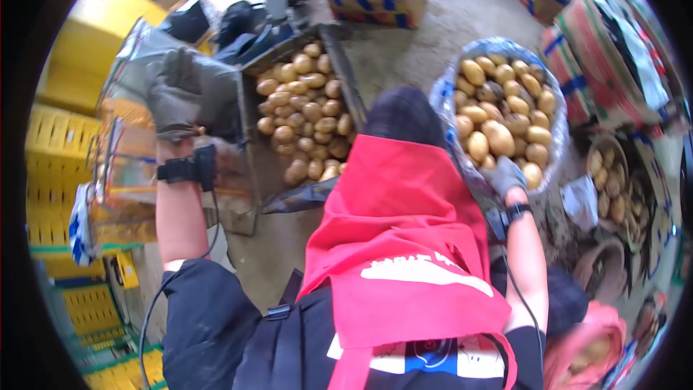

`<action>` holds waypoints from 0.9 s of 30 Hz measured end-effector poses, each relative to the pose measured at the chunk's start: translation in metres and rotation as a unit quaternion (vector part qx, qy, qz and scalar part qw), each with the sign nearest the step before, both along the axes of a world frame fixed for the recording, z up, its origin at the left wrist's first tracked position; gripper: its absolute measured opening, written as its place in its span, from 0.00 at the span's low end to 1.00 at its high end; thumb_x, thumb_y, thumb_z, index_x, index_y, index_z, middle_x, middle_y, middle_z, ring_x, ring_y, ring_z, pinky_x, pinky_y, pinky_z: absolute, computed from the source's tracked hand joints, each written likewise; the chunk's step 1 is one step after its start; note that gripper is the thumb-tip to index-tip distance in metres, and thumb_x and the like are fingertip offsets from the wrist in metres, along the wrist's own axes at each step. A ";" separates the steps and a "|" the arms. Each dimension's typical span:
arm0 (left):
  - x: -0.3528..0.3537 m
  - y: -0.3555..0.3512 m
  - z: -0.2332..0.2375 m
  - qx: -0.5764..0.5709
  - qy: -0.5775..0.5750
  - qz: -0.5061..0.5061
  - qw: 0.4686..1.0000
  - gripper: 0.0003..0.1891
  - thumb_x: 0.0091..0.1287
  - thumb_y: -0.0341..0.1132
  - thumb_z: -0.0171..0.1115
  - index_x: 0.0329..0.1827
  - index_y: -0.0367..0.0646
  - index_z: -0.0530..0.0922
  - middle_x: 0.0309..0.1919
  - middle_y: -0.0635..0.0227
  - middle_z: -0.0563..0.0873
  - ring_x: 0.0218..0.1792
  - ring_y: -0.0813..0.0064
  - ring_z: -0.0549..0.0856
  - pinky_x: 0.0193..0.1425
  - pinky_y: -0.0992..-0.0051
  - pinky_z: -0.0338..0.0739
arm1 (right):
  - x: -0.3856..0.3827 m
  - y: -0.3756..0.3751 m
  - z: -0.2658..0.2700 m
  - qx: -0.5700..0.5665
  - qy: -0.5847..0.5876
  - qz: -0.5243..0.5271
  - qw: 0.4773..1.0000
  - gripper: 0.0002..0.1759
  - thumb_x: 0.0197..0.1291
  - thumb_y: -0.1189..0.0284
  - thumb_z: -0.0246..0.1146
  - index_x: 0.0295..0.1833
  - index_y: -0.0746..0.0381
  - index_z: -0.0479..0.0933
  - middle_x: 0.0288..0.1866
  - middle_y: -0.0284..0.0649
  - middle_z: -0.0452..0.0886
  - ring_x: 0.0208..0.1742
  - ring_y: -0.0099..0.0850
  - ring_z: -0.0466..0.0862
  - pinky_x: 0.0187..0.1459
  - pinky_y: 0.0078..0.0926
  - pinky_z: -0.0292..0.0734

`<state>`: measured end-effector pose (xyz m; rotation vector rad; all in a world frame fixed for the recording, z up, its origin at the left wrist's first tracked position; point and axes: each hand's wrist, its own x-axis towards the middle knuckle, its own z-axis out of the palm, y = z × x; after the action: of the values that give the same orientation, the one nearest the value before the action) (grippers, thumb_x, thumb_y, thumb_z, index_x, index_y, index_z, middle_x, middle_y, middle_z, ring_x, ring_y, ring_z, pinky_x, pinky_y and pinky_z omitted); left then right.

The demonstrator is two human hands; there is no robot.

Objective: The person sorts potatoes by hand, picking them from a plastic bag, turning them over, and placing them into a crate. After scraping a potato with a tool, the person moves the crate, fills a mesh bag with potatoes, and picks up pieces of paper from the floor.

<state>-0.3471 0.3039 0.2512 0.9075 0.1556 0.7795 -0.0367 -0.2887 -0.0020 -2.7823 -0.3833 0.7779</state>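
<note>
- Nearest the head camera, a red apron with white print covers the wearer's front and lap, over dark clothing.
- A dark-clad knee juts out past the apron, between two lots of potatoes.
- To the knee's right stands a round tub lined with bluish plastic, holding many potatoes, some darker than others.
- The right hand, in a grey glove, is at the tub's near rim, close against the potatoes; its fingertips are partly hidden, so I cannot tell whether it grips anything.
- To the knee's left, a dark-walled crate holds a second heap of potatoes, mostly at its far end and right side.
- The left hand, in a dark grey glove, has its fingers stretched out, grasping nothing visible. It is beside the crate, over clear plastic sheeting; whether it touches that is unclear.
- Both wrists carry black straps with cabled devices.
- Beyond the crate and tub, a blue-trimmed woven bag stands on the grey floor.
- At far right are a striped woven bag and a basket of potatoes.
- Yellow crates line the left side.
</note>
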 end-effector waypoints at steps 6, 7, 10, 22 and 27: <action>0.183 -0.216 -0.085 -0.082 0.109 -0.224 0.965 0.30 0.84 0.53 0.52 0.78 0.40 0.70 0.70 0.57 0.81 0.68 0.59 0.83 0.72 0.61 0.78 | 0.007 -0.044 -0.018 0.191 -0.017 -0.027 0.981 0.37 0.64 0.42 0.63 0.60 0.65 0.83 0.55 0.61 0.87 0.60 0.56 0.86 0.60 0.48 0.81; 0.202 -0.249 -0.094 -0.077 0.115 -0.306 0.942 0.29 0.84 0.52 0.51 0.78 0.41 0.70 0.69 0.58 0.82 0.66 0.62 0.83 0.71 0.63 0.79 | 0.006 -0.055 -0.022 0.232 -0.044 -0.050 0.970 0.36 0.63 0.42 0.65 0.56 0.66 0.83 0.49 0.58 0.88 0.53 0.54 0.88 0.56 0.46 0.81; 0.237 -0.343 -0.124 -0.036 0.209 -0.433 0.876 0.29 0.84 0.53 0.52 0.77 0.41 0.71 0.68 0.60 0.82 0.57 0.65 0.87 0.61 0.68 0.83 | -0.010 -0.070 0.012 0.514 0.166 -0.198 0.818 0.21 0.71 0.53 0.68 0.53 0.61 0.81 0.43 0.35 0.84 0.42 0.25 0.83 0.43 0.28 0.81; 0.235 -0.439 -0.208 -0.273 0.271 -0.568 0.727 0.26 0.82 0.54 0.55 0.75 0.50 0.70 0.60 0.64 0.86 0.53 0.65 0.90 0.47 0.73 0.88 | -0.043 -0.101 0.043 0.583 -0.004 -0.286 0.761 0.26 0.66 0.82 0.67 0.70 0.62 0.79 0.58 0.34 0.86 0.58 0.27 0.85 0.61 0.24 0.81; 0.245 -0.428 -0.210 -0.304 0.201 -0.436 0.822 0.29 0.79 0.57 0.59 0.75 0.50 0.70 0.63 0.57 0.83 0.58 0.54 0.87 0.62 0.58 0.87 | -0.017 -0.096 0.020 0.386 -0.061 -0.264 0.882 0.24 0.69 0.63 0.69 0.66 0.63 0.81 0.50 0.42 0.90 0.51 0.35 0.89 0.56 0.30 0.84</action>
<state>-0.1018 -0.1236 0.0417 0.4186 0.3073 -0.3373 -0.0541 -0.3848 0.0176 -2.0161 0.0613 0.2282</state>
